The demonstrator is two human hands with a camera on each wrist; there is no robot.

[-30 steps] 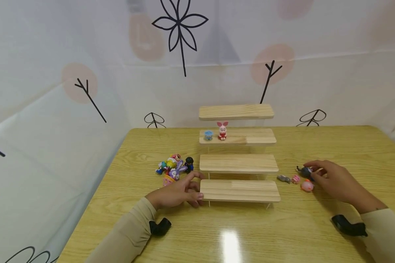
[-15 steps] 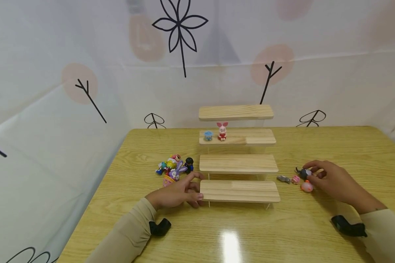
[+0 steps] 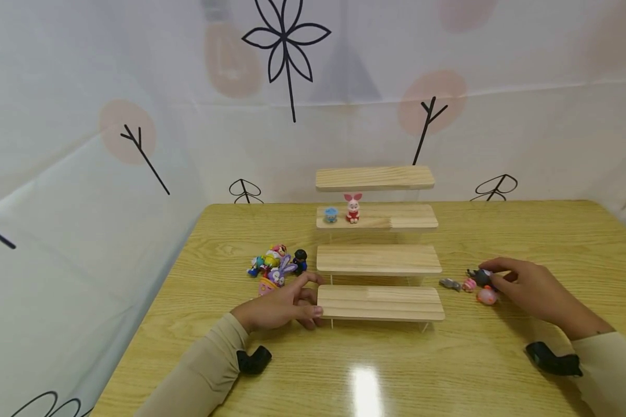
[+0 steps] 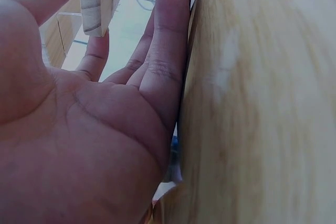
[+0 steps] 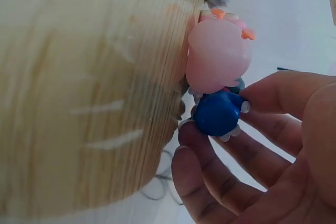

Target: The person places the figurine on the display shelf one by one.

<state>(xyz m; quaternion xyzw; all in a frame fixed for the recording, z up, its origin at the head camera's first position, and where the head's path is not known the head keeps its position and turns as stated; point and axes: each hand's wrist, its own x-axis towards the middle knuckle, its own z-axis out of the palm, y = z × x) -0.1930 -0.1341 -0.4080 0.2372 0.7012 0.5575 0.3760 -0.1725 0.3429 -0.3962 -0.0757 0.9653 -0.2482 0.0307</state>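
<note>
My left hand (image 3: 273, 304) pinches the left end of the lowest board of a four-tier wooden display shelf (image 3: 379, 302), thumb at the front edge and index finger at the back. In the left wrist view that board's end (image 4: 94, 9) sits between thumb and finger, while other fingers lie along the tabletop (image 4: 252, 103). Right of the shelf, my right hand (image 3: 532, 289) holds a small dark-headed figurine between thumb and fingers; its blue body (image 5: 216, 114) shows in the right wrist view. Touching close by are a pale pink figurine (image 3: 487, 296), a pink striped piece (image 3: 468, 284) and a grey figurine (image 3: 450, 284).
On the third board up stand a blue-hatted figurine (image 3: 331, 215) and a pink piglet figurine (image 3: 352, 209). Left of the shelf lies a pile of colourful figurines (image 3: 272, 258), with a purple rabbit (image 3: 277, 275) and a dark-capped figure (image 3: 299, 260). A patterned cloth (image 3: 375, 87) hangs behind.
The dark figurine has shifted slightly left under my right hand, whose fingers have come down closer around it. My left hand stays on the shelf's lowest board.
</note>
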